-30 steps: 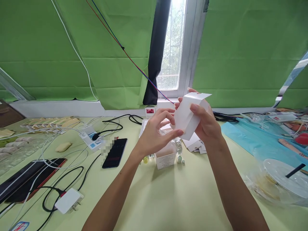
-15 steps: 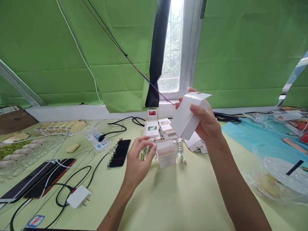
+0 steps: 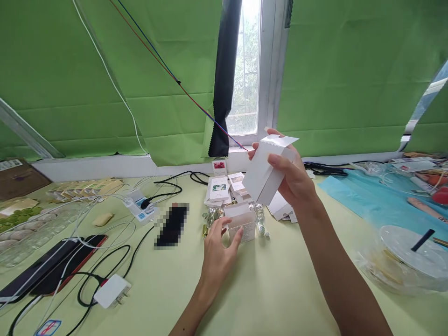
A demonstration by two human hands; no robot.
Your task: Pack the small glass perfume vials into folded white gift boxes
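In my right hand [image 3: 292,175] is a white carton [image 3: 264,170], held tilted above the table with a flap sticking out at its top. My left hand [image 3: 220,254] has its thumb and fingers apart at the near left side of a small open box [image 3: 243,228] that stands on the table with print on its front. Whether those fingertips touch the box I cannot tell. Clear glass-like pieces [image 3: 259,217] lie beside the box on the right, and shiny gold and silver items [image 3: 212,217] lie on its left. Behind it are printed cards or flat boxes [image 3: 219,188].
White folded cartons [image 3: 280,207] lie behind my right wrist. At left are a power strip [image 3: 140,205], a white charger [image 3: 112,290], tangled cables and dark phones [image 3: 70,263]. A lidded plastic tub [image 3: 406,252] and blue sheeting [image 3: 357,186] lie at right.
My left hand has moved right, from beside the small box to its near left side, with its fingers spread wider. My right hand still holds the white carton, much as before.
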